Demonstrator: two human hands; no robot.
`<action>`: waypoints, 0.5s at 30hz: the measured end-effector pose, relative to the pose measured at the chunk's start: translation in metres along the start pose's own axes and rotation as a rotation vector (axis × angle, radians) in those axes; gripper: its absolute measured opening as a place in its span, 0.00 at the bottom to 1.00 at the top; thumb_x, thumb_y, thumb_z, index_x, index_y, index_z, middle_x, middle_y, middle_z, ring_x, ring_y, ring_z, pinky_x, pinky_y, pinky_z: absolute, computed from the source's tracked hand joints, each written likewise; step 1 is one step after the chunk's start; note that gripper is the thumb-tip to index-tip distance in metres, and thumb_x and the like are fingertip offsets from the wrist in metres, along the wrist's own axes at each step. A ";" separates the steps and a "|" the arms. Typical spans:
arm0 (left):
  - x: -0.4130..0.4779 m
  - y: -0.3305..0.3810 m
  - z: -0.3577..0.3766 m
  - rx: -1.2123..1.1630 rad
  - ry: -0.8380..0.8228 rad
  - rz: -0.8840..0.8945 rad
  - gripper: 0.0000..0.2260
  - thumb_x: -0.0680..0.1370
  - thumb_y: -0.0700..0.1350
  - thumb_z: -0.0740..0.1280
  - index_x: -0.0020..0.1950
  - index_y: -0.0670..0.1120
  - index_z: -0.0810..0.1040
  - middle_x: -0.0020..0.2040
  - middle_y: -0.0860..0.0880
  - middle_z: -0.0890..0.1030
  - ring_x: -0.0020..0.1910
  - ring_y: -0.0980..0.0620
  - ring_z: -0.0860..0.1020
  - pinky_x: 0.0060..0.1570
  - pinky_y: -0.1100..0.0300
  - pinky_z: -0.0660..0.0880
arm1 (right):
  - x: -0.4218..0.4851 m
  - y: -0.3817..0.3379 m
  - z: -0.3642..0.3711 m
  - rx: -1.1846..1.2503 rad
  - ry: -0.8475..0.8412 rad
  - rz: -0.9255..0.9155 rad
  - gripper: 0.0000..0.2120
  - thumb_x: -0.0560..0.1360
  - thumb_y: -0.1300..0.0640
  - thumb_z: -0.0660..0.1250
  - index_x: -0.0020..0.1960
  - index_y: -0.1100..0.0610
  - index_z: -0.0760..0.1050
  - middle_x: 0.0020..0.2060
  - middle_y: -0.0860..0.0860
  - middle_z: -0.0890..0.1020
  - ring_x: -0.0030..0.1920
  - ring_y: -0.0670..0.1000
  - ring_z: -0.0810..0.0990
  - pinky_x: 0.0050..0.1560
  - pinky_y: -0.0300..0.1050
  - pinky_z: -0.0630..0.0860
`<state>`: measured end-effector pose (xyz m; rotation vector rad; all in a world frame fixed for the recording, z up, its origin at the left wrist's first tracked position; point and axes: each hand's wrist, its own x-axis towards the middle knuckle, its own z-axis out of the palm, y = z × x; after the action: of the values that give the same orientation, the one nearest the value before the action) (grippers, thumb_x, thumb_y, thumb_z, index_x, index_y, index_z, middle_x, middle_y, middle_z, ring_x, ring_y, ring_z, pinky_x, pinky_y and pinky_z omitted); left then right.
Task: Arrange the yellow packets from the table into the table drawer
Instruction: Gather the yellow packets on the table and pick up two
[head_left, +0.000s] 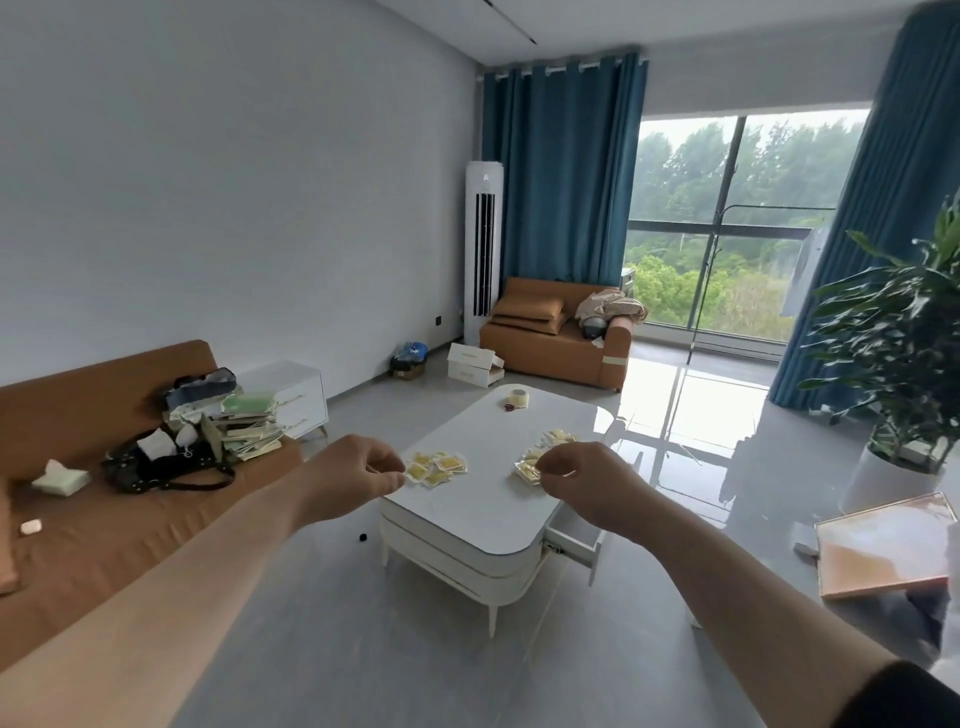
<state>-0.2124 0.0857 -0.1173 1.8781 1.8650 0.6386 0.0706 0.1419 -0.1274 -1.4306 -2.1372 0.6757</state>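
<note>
**Both hands raised over white table, yellow packets in two piles, drawer open**

Head view, centre of frame: white coffee table with glossy top. Yellow packets are on the tabletop in two loose groups: left pile near the centre of the frame, right pile just right of it, the two apart with bare top between. Drawer is pulled out at the table's lower-right side; I can't see anything in the part that shows.

Left hand comes in from the lower left with fingers curled in and thumb meeting the fingertips, right at the left pile's edge. Can't tell if it pinches a packet. Right hand comes in from the lower right with a dark sleeve at the frame edge. Its fingers are curled too, tips overlapping the near edge of the right pile; can't tell the grip either.

Far end of the table: tape roll with a small red item beside it. Left of frame: brown sofa with a black bag and a stack of packs. Background: second sofa, white tower air conditioner, blue curtains. Right edge: potted plant. Lower right: pinkish tray.
</note>
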 end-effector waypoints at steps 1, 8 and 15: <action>0.008 -0.006 -0.002 0.004 -0.008 0.004 0.10 0.78 0.47 0.68 0.58 0.48 0.80 0.48 0.56 0.80 0.50 0.59 0.77 0.45 0.69 0.70 | 0.009 -0.001 0.007 0.001 0.000 0.011 0.13 0.77 0.56 0.66 0.60 0.54 0.79 0.54 0.47 0.81 0.54 0.47 0.78 0.54 0.38 0.71; 0.068 -0.046 -0.008 0.009 -0.031 0.006 0.09 0.78 0.48 0.68 0.57 0.48 0.81 0.48 0.55 0.81 0.46 0.61 0.77 0.41 0.72 0.69 | 0.072 -0.002 0.046 -0.003 -0.038 0.049 0.13 0.76 0.56 0.66 0.60 0.54 0.79 0.51 0.47 0.81 0.52 0.47 0.78 0.51 0.37 0.71; 0.148 -0.083 0.000 0.012 -0.075 -0.031 0.09 0.78 0.48 0.68 0.57 0.48 0.81 0.43 0.60 0.78 0.47 0.60 0.77 0.45 0.67 0.71 | 0.158 0.022 0.070 -0.021 -0.078 0.050 0.12 0.76 0.54 0.67 0.58 0.52 0.80 0.50 0.45 0.81 0.51 0.47 0.79 0.55 0.41 0.75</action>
<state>-0.2801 0.2353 -0.1617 1.8515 1.8507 0.5406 -0.0121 0.2872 -0.1762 -1.4954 -2.1798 0.7409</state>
